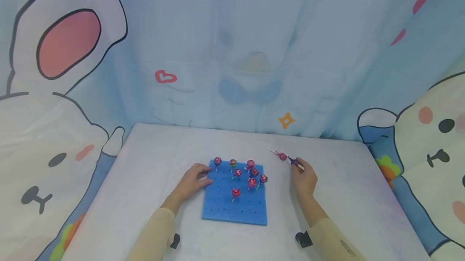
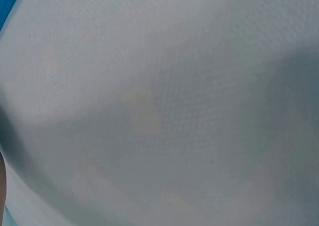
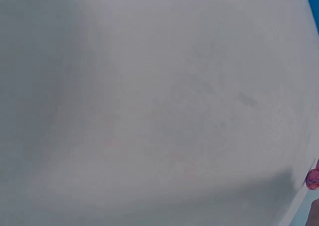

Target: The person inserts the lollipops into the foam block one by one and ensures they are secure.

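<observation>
A blue foam board point(image 1: 235, 208) with rows of small holes lies on the white table point(image 1: 145, 180). Several red-wrapped lollipops point(image 1: 250, 173) stand upright in its far half. My left hand point(image 1: 194, 180) rests on the board's left edge, fingers over the foam. Right of the board, my right hand point(image 1: 302, 174) pinches a dark-wrapped lollipop point(image 1: 293, 161) just above the table. A pink lollipop point(image 1: 281, 155) lies on the table right beside it. Both wrist views show mostly white cloth; a red lollipop point(image 3: 313, 178) peeks in at the right wrist view's edge.
A blue cartoon-printed curtain point(image 1: 236, 51) hangs close behind the table. Printed rabbit and bear panels point(image 1: 432, 144) flank both sides. Bare tablecloth lies in front of the board and to the far right.
</observation>
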`<state>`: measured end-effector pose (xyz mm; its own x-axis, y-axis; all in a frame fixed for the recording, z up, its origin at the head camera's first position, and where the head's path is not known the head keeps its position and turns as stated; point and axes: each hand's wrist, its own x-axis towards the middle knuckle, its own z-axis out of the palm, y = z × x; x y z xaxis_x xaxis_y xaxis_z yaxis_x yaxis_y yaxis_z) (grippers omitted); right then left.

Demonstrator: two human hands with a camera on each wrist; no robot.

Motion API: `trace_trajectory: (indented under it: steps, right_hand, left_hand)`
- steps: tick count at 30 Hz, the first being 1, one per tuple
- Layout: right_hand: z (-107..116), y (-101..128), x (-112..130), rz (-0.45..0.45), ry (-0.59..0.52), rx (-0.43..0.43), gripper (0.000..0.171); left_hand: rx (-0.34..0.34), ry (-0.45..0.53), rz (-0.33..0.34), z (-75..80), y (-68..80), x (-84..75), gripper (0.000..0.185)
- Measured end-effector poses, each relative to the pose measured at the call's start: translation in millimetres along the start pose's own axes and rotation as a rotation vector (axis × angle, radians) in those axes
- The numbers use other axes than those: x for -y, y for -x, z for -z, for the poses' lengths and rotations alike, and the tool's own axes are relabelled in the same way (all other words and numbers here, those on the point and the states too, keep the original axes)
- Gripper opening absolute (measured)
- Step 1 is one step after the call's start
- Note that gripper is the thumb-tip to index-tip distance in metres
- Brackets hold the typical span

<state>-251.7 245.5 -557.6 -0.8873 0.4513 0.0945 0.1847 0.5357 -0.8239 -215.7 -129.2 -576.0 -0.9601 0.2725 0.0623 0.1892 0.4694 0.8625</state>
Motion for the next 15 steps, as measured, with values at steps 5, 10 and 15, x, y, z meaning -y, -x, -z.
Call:
trace_trajectory:
  steps: [5, 10, 15]
  right_hand:
    - [6, 11, 1, 0.027, -0.006, 0.033, 0.036]
    - [10, 21, 1, 0.050, 0.022, 0.073, 0.036]
    - [16, 35, 3, 0.124, 0.061, 0.104, 0.034]
  left_hand:
    - [0.004, -0.001, -0.002, 0.4, -0.7, 0.6, 0.041]
    - [0.002, -0.003, -0.012, 0.3, -0.9, 1.0, 0.041]
    - [0.001, 0.005, -0.006, 0.6, -0.1, -0.6, 0.041]
